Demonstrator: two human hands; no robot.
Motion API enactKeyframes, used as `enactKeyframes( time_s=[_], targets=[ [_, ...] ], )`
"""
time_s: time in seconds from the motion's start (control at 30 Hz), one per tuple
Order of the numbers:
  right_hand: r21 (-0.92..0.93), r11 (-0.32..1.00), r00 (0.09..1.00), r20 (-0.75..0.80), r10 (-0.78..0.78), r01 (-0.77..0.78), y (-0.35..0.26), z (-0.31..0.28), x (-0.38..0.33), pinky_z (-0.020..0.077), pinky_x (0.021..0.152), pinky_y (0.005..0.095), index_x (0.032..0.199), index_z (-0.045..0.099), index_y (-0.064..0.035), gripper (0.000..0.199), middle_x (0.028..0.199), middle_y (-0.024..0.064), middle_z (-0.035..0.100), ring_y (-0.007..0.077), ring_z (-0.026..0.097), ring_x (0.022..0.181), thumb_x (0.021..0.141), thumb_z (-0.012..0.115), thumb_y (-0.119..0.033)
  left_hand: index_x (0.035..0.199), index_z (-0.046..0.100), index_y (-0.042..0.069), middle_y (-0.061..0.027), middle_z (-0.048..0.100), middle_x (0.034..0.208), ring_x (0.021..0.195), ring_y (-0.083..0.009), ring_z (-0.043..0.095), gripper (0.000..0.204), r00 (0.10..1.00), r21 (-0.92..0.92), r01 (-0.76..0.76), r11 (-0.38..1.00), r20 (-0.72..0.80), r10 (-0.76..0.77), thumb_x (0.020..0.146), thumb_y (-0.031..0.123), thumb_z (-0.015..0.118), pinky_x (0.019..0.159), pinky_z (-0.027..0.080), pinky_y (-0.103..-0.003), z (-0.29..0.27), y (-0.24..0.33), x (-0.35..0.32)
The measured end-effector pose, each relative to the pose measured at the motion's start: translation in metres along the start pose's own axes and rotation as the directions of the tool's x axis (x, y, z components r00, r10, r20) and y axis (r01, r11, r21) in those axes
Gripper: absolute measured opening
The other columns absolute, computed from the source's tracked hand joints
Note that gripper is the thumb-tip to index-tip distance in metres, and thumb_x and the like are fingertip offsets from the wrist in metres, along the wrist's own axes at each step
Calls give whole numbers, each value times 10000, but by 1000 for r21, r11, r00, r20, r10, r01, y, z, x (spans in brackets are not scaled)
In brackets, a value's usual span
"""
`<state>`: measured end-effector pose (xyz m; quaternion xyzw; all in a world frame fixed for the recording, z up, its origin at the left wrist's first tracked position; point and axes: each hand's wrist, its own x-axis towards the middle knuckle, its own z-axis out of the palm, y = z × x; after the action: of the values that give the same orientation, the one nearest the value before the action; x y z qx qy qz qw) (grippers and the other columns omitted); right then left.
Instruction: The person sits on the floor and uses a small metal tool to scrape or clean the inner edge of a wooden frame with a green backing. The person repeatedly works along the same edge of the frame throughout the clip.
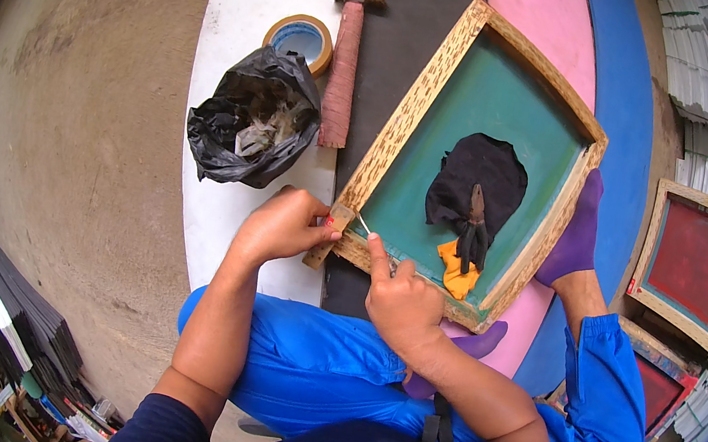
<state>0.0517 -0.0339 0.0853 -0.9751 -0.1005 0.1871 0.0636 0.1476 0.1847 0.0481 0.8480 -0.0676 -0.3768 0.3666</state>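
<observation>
The left hand (281,227) was pinching a small wooden piece (338,221) between thumb and fingers at the near left corner of a wooden frame (412,107). (Whether that piece was separate or joined to the frame, the view did not settle.) The right hand (403,308) was closed around a thin pale tool (364,223), its index finger stretched along it and the tip pointing at that same corner.

The frame, strung with green mesh (422,154), lay tilted across black and pink strips of the floor covering, in front of the person, with a purple-socked foot (571,238) by its right rail. On the mesh lay a black cloth (498,164), pliers (476,216) with dark handles resting partly over it, and an orange cloth (458,274) near the handles. To the left, a red-handled hammer (343,75) lay beside a tape roll (324,45) and an open black plastic bag (240,164).
</observation>
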Motion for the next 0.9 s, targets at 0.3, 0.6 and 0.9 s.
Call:
enactKeyframes(
  time_s=[0.3,0.6,0.9],
  targets=[
    [708,699,995,54,85,-98,24,11,11,591,755,471,1355,720,-130,351,961,252,753,432,737,820,1011,670,-177,846,766,-43,-276,667,714,638,-410,692,331,999,86,-7,996,-43,11,814,272,866,612,514,-484,-2,9,-3],
    [624,779,994,-108,-2,69,34,42,5,543,643,417,1426,676,-99,386,802,136,732,267,698,660,1068,634,-238,859,769,-41,-273,664,705,629,-390,696,351,999,31,46,998,-13,-46,825,294,868,607,514,-475,-3,10,-4],
    [905,425,998,-46,34,27,48,50,18,428,540,229,1445,667,-112,371,728,-18,592,61,507,580,1087,635,-207,973,797,-25,-155,719,660,573,-176,706,312,995,-32,70,997,70,-67,906,278,835,553,510,-360,-4,5,-2]
  ],
)
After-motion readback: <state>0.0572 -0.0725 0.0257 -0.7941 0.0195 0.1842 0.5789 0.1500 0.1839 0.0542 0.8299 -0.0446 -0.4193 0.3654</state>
